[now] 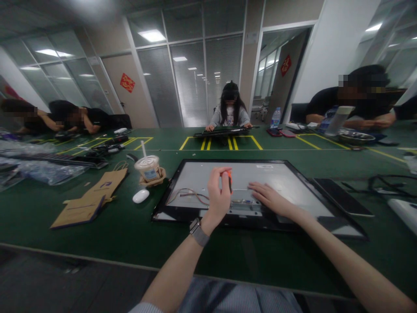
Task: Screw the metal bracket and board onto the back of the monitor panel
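A flat monitor panel (234, 176) with a black frame and grey metal back lies on the table in front of me. My left hand (219, 189), with a watch on its wrist, is closed around a screwdriver (230, 180) with an orange and black handle; its tip is hidden. That hand is above the lower middle of the panel, beside a small strip of connectors (243, 201). Thin cables (189, 191) run over the panel's left part. Palm down, my right hand (270, 198) rests on the metal back, fingers stretched out and holding nothing.
Left of the panel are a lidded drink cup (148, 167) with a straw, a white mouse (140, 196) and a brown paper bag (94, 195). A dark flat device (342, 196) lies to the right. Across the green table (107, 243), a person (230, 108) handles another panel.
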Available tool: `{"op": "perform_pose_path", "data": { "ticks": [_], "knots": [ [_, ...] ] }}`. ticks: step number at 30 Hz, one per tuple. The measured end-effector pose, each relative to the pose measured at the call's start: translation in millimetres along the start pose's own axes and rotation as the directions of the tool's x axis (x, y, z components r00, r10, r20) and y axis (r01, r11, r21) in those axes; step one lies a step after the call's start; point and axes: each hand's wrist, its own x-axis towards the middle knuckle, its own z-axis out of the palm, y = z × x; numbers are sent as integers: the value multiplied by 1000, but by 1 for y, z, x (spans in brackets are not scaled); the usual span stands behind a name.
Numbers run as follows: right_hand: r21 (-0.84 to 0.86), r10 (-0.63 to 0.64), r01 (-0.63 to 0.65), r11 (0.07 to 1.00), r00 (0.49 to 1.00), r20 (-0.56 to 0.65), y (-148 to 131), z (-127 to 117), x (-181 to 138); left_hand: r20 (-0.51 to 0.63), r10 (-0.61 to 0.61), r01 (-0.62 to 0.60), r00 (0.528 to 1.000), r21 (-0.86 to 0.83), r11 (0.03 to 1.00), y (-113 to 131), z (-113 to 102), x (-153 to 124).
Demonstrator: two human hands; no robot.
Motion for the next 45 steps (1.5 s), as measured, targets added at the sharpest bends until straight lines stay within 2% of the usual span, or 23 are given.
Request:
{"op": "perform_pose_path", "data": {
  "ticks": [4, 11, 14, 22, 24, 29, 32, 38, 45],
  "knots": [
    [5, 2, -2, 1000, 1000, -2, 0, -1, 0, 19, 1, -1, 1000, -12, 1000, 0, 0, -1],
    [4, -1, 1, 1000, 1000, 16, -2, -1, -1, -59, 100, -95, 993, 74, 993, 2, 0, 2],
    [7, -2, 2, 1000, 1000, 3, -2, -2, -1, -76, 89, -83, 993, 75, 994, 2, 0, 2],
    [4, 5, -5, 1000, 1000, 2, -4, -3, -1, -4, 3, -3, 1000, 2, 1000, 1, 0, 2],
    [5, 3, -3, 1000, 1000, 8, -4, -3, -1, -4, 25, -25, 1000, 8, 1000, 1, 0, 2],
    [4, -2, 2, 1000, 1000, 1, -3, -3, -1, -90, 107, -102, 990, 66, 993, 1, 1, 3],
    [8, 4, -4, 1000, 1000, 2, -2, -2, 0, -100, 89, -82, 991, 67, 994, 0, 1, 4],
    [10, 8, -8, 1000, 1000, 5, -1, -1, 0, -35, 38, -37, 999, 33, 999, 1, 0, 2],
    [6, 2, -2, 1000, 1000, 5, -2, -2, -1, -97, 85, -77, 992, 80, 994, 1, 0, 4]
  ]
}}
